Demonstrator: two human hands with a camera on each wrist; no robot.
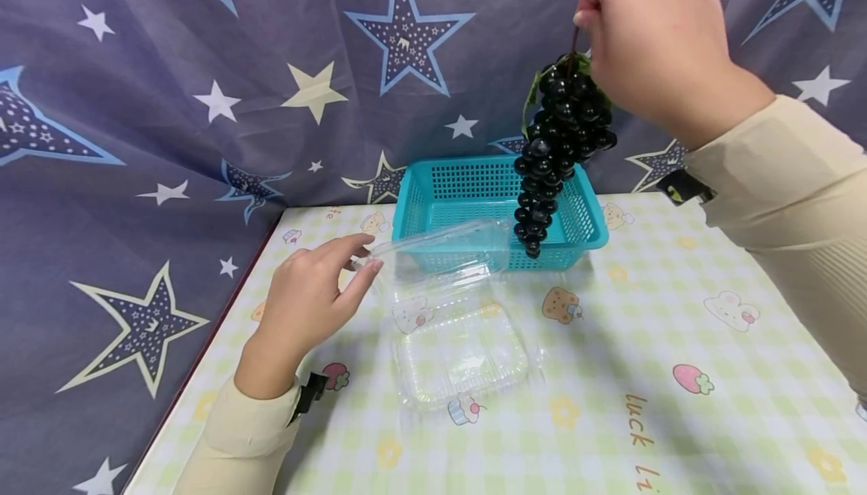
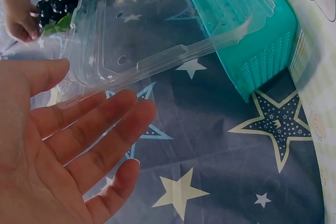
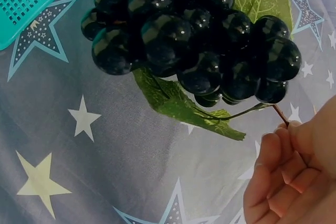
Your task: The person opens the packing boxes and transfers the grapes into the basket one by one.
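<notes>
High over the table, my right hand (image 1: 653, 44) pinches the thin brown stem of a bunch of black grapes (image 1: 558, 134). The bunch hangs down with green leaves (image 3: 178, 108) near its top, and its lower tip overlaps the basket's front rim in the head view. My left hand (image 1: 308, 303) holds the left corner of a clear plastic clamshell container's raised lid (image 1: 447, 258) between thumb and index finger; the other fingers are extended. The container's bottom half (image 1: 467, 359) lies flat on the table, with nothing inside.
Behind the container stands a turquoise plastic basket (image 1: 596, 235) with perforated walls, close to the starry curtain (image 1: 271, 51). A checked, cartoon-printed cloth (image 1: 609, 420) covers the table. The table's left edge runs beside my left forearm.
</notes>
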